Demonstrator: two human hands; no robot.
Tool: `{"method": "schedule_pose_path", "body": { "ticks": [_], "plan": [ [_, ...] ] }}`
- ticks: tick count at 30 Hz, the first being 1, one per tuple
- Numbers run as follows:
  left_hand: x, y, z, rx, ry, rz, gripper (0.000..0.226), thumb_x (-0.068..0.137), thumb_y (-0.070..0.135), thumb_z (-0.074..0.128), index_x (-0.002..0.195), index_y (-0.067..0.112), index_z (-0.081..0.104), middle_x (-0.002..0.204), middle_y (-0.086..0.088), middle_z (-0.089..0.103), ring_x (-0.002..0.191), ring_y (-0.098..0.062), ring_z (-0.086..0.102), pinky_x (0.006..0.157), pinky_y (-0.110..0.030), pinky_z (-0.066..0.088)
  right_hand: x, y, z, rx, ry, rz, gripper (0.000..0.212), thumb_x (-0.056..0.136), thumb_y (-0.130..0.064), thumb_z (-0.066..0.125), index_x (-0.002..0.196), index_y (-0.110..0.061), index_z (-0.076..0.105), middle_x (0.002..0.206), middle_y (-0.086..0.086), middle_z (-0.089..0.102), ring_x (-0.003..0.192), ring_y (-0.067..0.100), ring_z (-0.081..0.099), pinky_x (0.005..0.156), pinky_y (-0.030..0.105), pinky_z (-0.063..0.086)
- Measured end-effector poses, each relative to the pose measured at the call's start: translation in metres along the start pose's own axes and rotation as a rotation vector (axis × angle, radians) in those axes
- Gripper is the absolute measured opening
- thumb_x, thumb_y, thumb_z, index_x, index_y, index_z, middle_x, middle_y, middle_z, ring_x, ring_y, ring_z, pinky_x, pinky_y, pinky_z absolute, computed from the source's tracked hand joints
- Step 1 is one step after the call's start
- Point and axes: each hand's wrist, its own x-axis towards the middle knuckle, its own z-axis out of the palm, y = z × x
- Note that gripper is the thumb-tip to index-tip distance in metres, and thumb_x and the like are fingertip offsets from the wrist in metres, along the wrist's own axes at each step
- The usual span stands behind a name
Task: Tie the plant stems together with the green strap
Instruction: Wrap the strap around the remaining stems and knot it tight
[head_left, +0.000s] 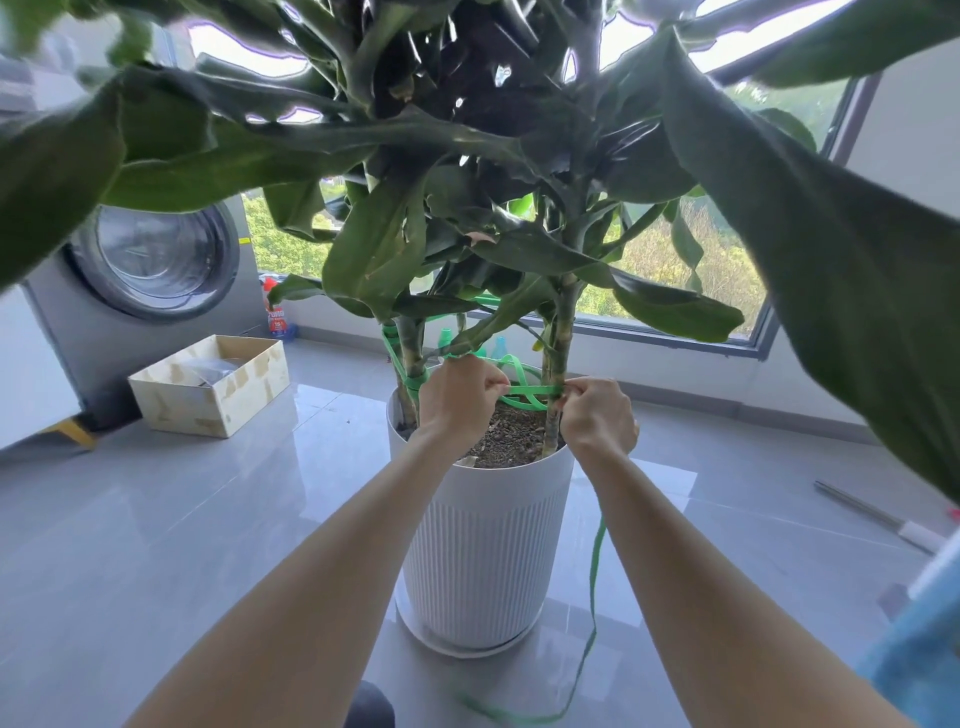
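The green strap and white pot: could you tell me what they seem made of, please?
Green strap: apparently thin plastic ribbon, slightly glossy; it lies flat, loops and trails limply. White pot: probably moulded plastic, possibly ceramic; matte white, with even vertical ribs.

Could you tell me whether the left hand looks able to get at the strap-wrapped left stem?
Probably yes: the left hand sits beside the left stem above the pot, nothing between them, though it is pinching the green strap and would need to release it.
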Motion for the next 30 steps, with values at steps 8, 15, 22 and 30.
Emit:
{"method": "schedule_pose_path", "body": {
  "ticks": [8, 15, 22, 30],
  "plan": [
    [0.002, 0.0, 0.001, 0.004, -0.003, -0.004, 0.019, 0.091, 0.026, 0.059, 0.103, 0.022, 0.073, 0.101, 0.002, 0.073, 0.093, -0.018, 0.066, 0.075, -0.029, 0.052, -0.005, -0.002, -0.002, -0.074, 0.065, -0.059, 0.032, 0.093, -0.009, 0.046, 0.099, -0.024, 0.073, 0.101, 0.003, 0.067, 0.106, 0.024, 0.047, 0.082, 0.035, 0.026],
    [0.001, 0.002, 0.002, -0.031, -0.004, -0.029, 0.019, 0.092, 0.024, 0.058, 0.103, 0.019, 0.073, 0.1, 0.0, 0.073, 0.093, -0.019, 0.066, 0.076, -0.029, 0.05, -0.002, 0.001, -0.009, -0.037, 0.047, -0.045, 0.02, 0.094, -0.017, 0.055, 0.095, -0.023, 0.075, 0.105, 0.001, 0.066, 0.107, 0.023, 0.042, 0.08, 0.035, 0.022],
    [0.0, 0.003, 0.003, -0.025, 0.012, -0.035, 0.02, 0.093, 0.023, 0.055, 0.102, 0.019, 0.073, 0.099, -0.001, 0.072, 0.092, -0.02, 0.065, 0.071, -0.025, 0.044, -0.002, 0.003, -0.004, 0.038, 0.228, 0.009, 0.022, 0.085, -0.029, 0.069, 0.105, -0.022, 0.063, 0.109, 0.002, 0.064, 0.107, 0.023, 0.051, 0.085, 0.034, 0.041],
    [0.001, 0.0, 0.003, -0.041, -0.01, -0.038, 0.019, 0.092, 0.024, 0.057, 0.099, 0.02, 0.074, 0.098, 0.0, 0.073, 0.091, -0.021, 0.066, 0.075, -0.03, 0.051, -0.008, -0.004, 0.0, 0.306, 0.167, 0.123, 0.012, 0.088, -0.021, 0.067, 0.096, -0.018, 0.074, 0.099, 0.006, 0.071, 0.091, 0.025, 0.064, 0.075, 0.028, 0.046]
  ]
}}
